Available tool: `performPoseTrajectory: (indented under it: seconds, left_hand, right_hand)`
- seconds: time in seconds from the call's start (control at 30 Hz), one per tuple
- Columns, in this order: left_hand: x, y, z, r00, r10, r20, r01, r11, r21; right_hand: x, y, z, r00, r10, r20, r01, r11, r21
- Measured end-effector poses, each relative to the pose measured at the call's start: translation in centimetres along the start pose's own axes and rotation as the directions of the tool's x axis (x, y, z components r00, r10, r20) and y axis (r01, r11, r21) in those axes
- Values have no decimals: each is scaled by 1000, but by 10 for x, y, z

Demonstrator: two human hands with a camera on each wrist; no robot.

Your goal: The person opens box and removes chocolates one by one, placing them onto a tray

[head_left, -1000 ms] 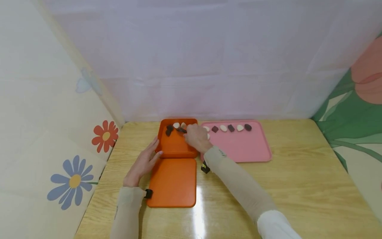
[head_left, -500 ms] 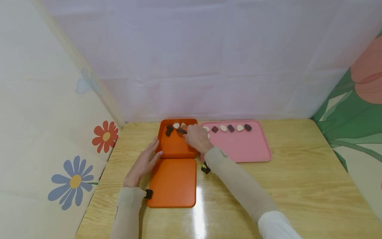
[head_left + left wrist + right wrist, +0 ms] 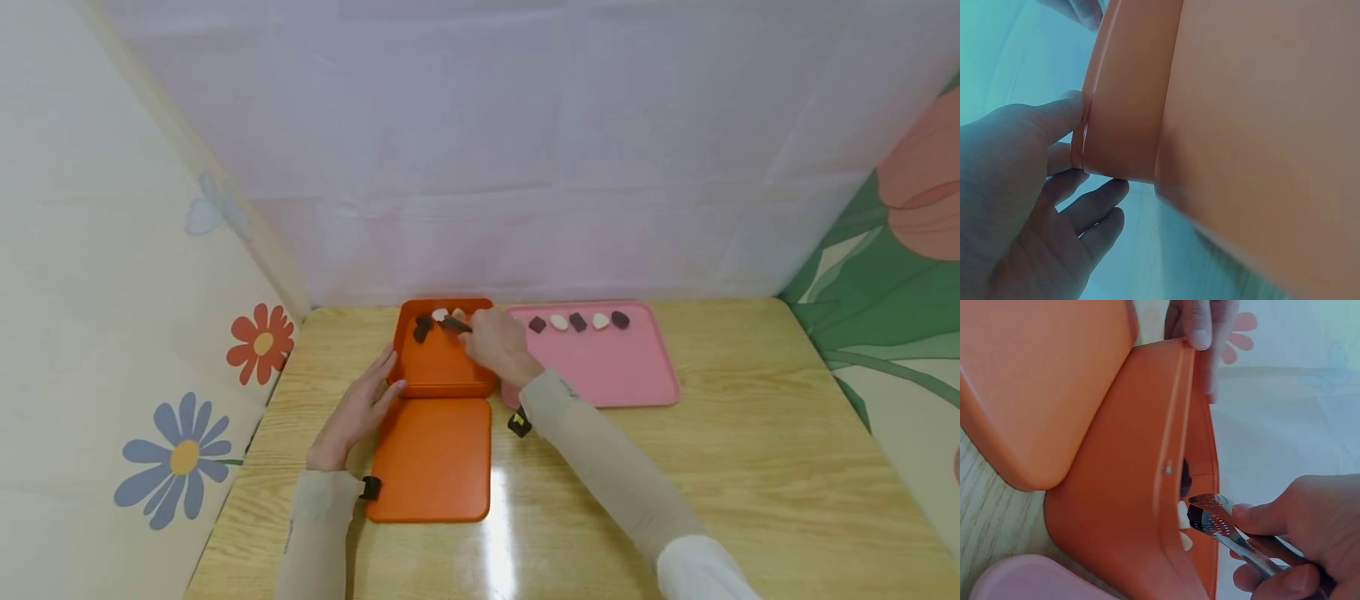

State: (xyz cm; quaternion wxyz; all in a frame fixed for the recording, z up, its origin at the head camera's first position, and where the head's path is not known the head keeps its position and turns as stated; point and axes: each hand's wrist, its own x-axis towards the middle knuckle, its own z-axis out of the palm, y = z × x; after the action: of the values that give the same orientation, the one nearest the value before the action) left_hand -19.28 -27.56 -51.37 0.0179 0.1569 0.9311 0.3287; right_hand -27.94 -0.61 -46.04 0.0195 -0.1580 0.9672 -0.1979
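Note:
In the head view, my left hand (image 3: 356, 417) rests at the left front corner of an orange box (image 3: 442, 389), thumb on the front rim and extended fingers along the side. My right hand (image 3: 501, 343) is over the box's right side and grips metal tongs (image 3: 1241, 544) with perforated tips. A dark piece (image 3: 1195, 515), like a chocolate, sits between those tips in the right wrist view. Inside the box, dark chocolates (image 3: 422, 332) and a white chocolate (image 3: 439, 315) lie towards the back; the hand hides the box's right part.
An orange lid (image 3: 431, 458) lies flat in front of the box. To the right is a pink tray (image 3: 607, 367) with a row of dark and white chocolates along its back, its left part covered by my right hand. A fabric wall (image 3: 525, 167) stands behind the table.
My right hand has shifted slightly rightward relative to the box and now covers the white pieces at the pink tray's left end. The left hand stays on the box corner.

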Motion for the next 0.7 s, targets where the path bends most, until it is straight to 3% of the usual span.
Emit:
performPoseTrajectory:
  seconds: [0.7]
  left_hand:
    - [0,2,-2,1000,-3,7,3,1000,4]
  right_hand:
    - [-29,8,-29,998,-42,-40,46,995,93]
